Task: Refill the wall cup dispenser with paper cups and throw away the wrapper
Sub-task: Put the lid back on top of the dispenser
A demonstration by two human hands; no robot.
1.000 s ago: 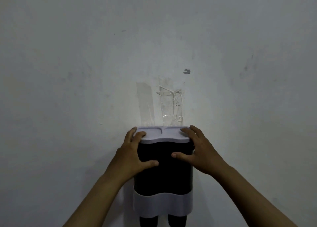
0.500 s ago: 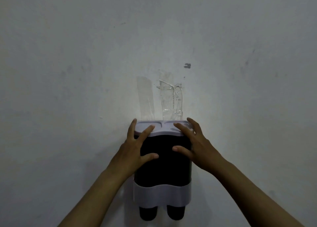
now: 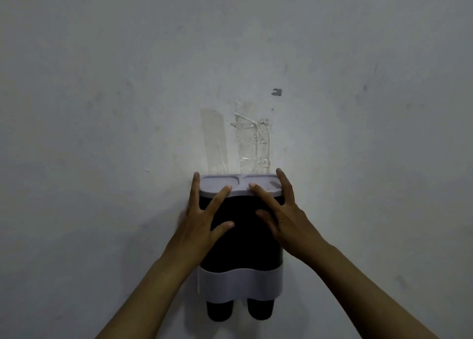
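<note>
Dark twin-tube plastic wall cup dispenser (image 3: pixel 240 239) with pale grey lid (image 3: pixel 239 184) and grey band hangs on the wall, centre frame. Left hand (image 3: pixel 204 218) and right hand (image 3: pixel 281 218) rest spread and relaxed, fingers straight on the lid edge and sides, thumbs on the dark body; nothing grasped. Probably lid seating or opening: press evenly both sides, keep the body steady so the mount holds. Scuffed white painted wall (image 3: pixel 102 108), clear tape strips (image 3: pixel 253 144) just above lid, dim light. No cups or wrapper visible.
</note>
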